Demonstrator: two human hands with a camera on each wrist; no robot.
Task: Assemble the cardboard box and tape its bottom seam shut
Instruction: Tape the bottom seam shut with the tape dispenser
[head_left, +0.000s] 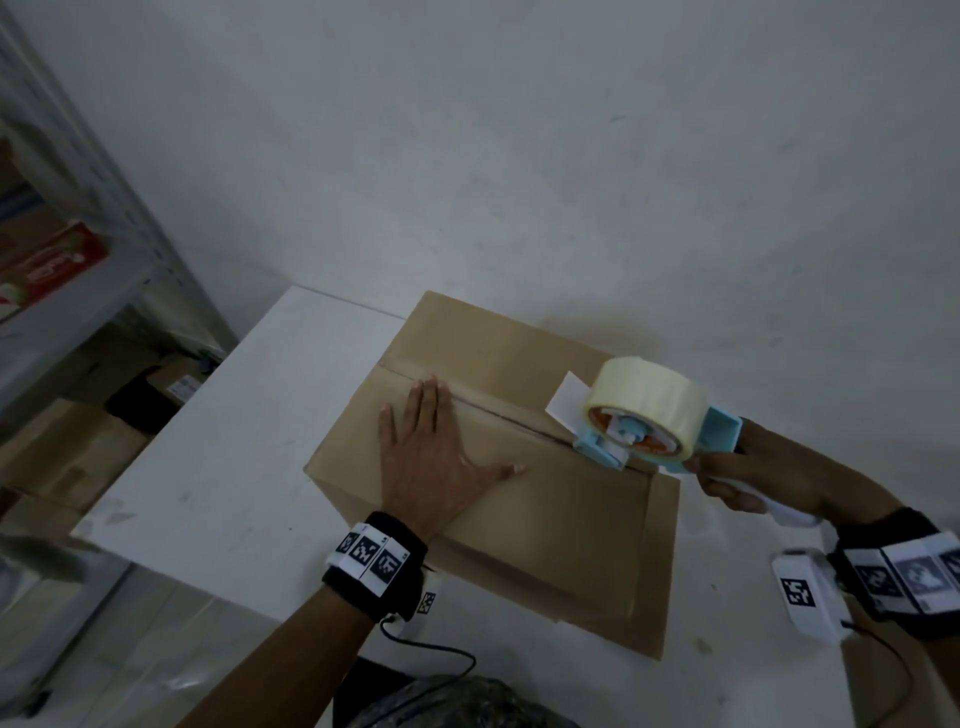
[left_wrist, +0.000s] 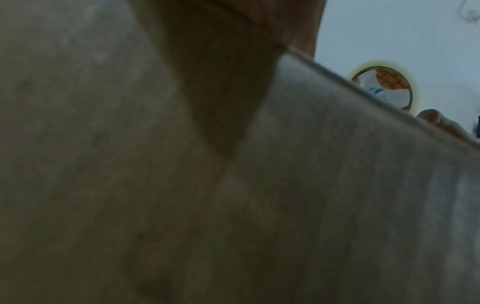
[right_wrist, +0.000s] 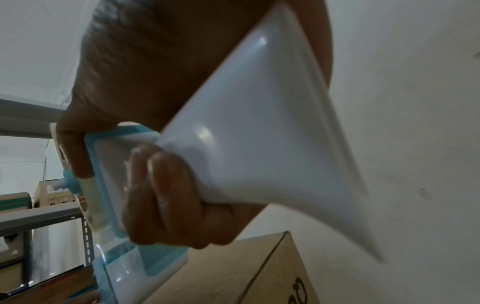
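The box (head_left: 498, 467) sits flaps-up on the bench (head_left: 249, 441). The left hand (head_left: 431, 457), fingers spread flat, presses beside the seam (head_left: 498, 413). The right hand (head_left: 753, 478) grips the dispenser (head_left: 644, 421) at the seam's near-right end; the seam runs away leftward.

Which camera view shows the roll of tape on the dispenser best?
The head view: the whole tape roll shows, mounted on the blue dispenser over the cardboard box seam. The left wrist view shows only part of the roll's side past the box edge. The right wrist view shows mostly the dispenser handle in the right hand.
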